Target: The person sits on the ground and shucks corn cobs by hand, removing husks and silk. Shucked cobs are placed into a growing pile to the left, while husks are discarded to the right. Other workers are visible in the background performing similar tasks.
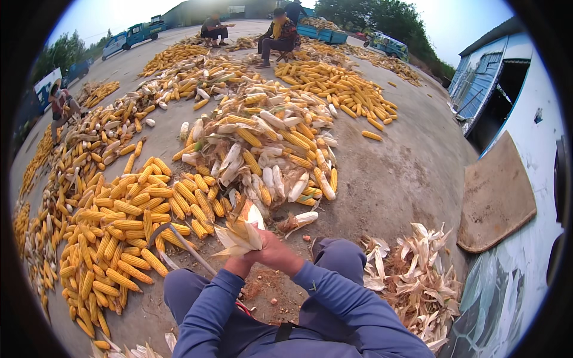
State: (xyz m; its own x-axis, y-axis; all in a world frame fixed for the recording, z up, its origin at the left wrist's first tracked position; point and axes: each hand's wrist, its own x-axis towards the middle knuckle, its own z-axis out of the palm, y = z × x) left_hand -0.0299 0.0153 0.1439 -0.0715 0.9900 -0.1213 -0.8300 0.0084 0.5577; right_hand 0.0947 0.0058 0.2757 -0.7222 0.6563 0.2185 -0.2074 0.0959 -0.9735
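Between my knees, my left hand [241,263] and my right hand [274,250] are together around the base of an ear of corn [244,215]. Its pale husk leaves [235,237] are spread away from the top, and some yellow kernels show; my palms hide the lower end. A sickle [183,241] with a curved blade lies by my left knee, beside a heap of husked yellow cobs [121,237]. Just beyond my hands rises a pile of mixed cobs [268,147], some bare, some in dry husk.
Loose husks [416,277] are heaped at my right. A brown board [497,197] leans on the pale wall. More corn piles [340,85] reach back to several seated or standing people [280,38], a blue cart [322,32] and parked vehicles [143,33].
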